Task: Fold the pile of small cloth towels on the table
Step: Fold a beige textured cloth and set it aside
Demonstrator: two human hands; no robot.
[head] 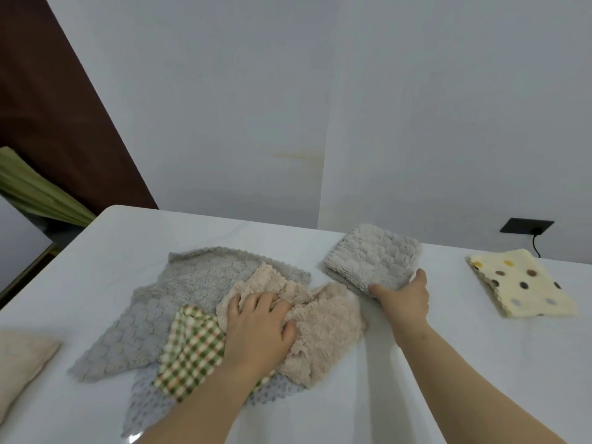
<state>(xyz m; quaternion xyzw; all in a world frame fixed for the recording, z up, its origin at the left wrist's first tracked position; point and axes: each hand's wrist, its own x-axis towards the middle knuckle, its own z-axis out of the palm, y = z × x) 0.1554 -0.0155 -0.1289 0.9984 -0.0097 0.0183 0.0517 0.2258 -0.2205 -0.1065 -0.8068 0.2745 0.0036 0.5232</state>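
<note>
A loose pile of small towels lies on the white table (105,238): a grey fleecy towel (153,302), a beige fleecy towel (323,331), a green-and-orange checked cloth (189,350) and a pale blue one (144,408) underneath. My left hand (259,328) lies on the pile and its fingers bunch up the beige towel. To the right, my right hand (403,299) grips the near right corner of a folded grey towel (371,257), thumb on top.
A folded cream towel with coloured dots (522,286) lies at the table's right. A beige cushion-like thing (19,363) sits at the left edge. A black wall socket with a cable (525,225) is behind the table. The wall stands close behind.
</note>
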